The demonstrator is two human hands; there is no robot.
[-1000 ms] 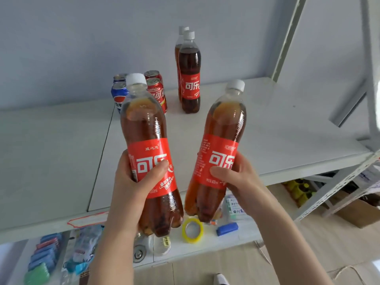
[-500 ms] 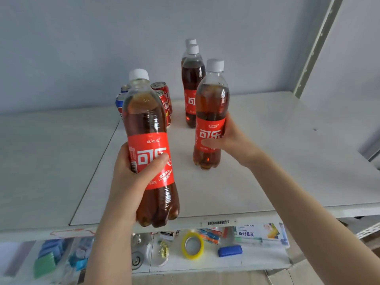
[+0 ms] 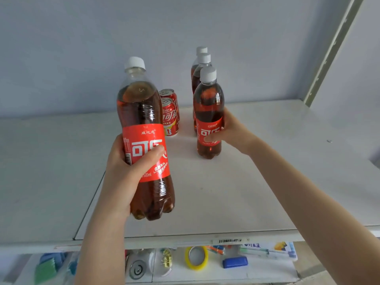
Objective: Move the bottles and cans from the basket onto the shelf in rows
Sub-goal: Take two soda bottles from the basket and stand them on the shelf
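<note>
On the left, we see our left hand (image 3: 127, 171) wrapped around a cola bottle (image 3: 144, 140) with a red label and a white cap. The fingers are closed firmly on the label, with the thumb (image 3: 152, 156) across its front. This bottle is upright and held in the air above the front part of the white shelf (image 3: 236, 192), not touching it.

Behind this bottle, near the back wall, two red cans (image 3: 169, 116) stand one behind the other; the held bottle hides what is to their left.

More to the right, our right hand (image 3: 228, 130) grips a second cola bottle (image 3: 208, 116) around its red label, the fingers curled on the far side and the thumb on the front. This bottle stands upright and its bottom seems to rest on the shelf. It is at the front of a row, with two more bottles (image 3: 200, 66) just behind it in a line toward the wall.

Below the shelf edge, on a lower level, lie a yellow tape ring (image 3: 196, 258) and a blue eraser-like block (image 3: 234, 262).
</note>
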